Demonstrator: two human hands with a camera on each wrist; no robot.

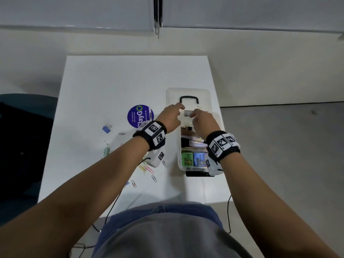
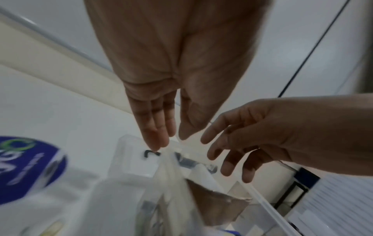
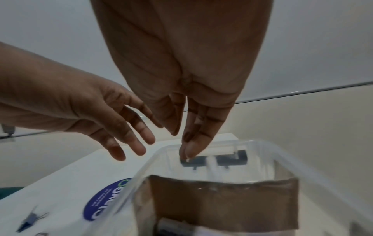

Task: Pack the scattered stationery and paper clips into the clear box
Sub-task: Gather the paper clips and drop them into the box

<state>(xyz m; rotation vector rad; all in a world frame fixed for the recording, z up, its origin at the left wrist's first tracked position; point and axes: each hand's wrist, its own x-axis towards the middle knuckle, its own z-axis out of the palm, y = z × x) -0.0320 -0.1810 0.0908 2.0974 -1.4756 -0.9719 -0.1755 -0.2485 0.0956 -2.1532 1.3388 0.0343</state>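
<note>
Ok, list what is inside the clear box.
In the clear box: a green roll and a blue roll nearest, flat packets behind, a brown card. Both hands cover the far end.

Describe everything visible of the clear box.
The clear box is a long, see-through plastic tub, open-topped, at the white table's right edge. It holds packed stationery, including green and blue items at the near end. Its lid, with a black handle, lies beyond it. Both hands, the left hand and right hand, hover over its far end.

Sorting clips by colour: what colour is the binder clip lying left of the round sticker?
Blue, clearest in the head view: binder clip.
</note>
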